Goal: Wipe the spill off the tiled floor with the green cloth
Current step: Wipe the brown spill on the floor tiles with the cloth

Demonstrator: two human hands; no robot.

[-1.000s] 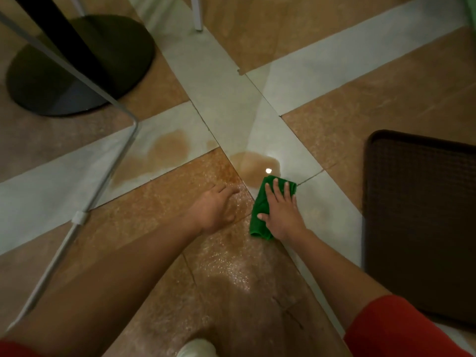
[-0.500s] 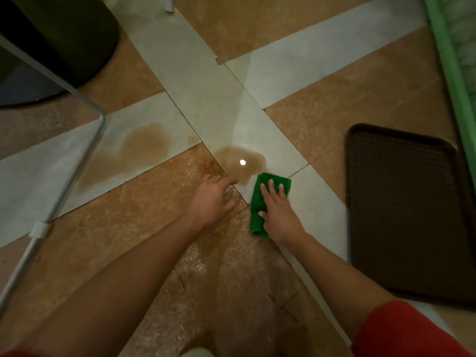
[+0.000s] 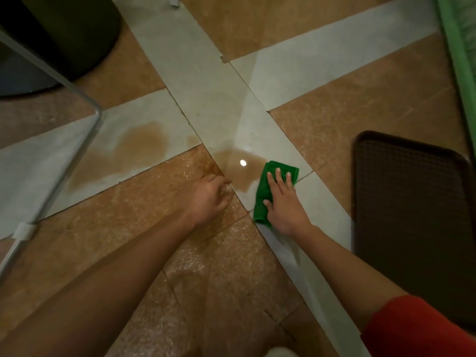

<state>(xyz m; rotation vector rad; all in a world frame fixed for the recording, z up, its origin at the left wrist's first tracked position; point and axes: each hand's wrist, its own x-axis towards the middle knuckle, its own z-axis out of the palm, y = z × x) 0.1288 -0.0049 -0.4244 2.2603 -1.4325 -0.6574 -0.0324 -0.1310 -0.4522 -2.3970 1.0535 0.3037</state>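
Note:
A folded green cloth (image 3: pixel 262 194) lies on the pale tile strip, its far edge at the rim of a brown puddle (image 3: pixel 238 168). My right hand (image 3: pixel 284 202) presses flat on the cloth with straight fingers. A second, larger brown spill (image 3: pixel 134 148) spreads over the pale tile to the left. My left hand (image 3: pixel 210 198) rests on the wet brown tile just left of the puddle, fingers loosely bent, holding nothing. The tiled floor (image 3: pixel 334 130) has brown squares and pale strips.
A dark brown tray (image 3: pixel 412 215) lies on the floor at the right. A metal chair leg frame (image 3: pixel 64 161) runs across the left side, beside a black round table base (image 3: pixel 64 39). A green edge (image 3: pixel 456 47) borders the far right.
The view shifted left and closer, so the tray came further into sight. My right hand and the cloth stay at the puddle's right edge; my left hand stays beside it.

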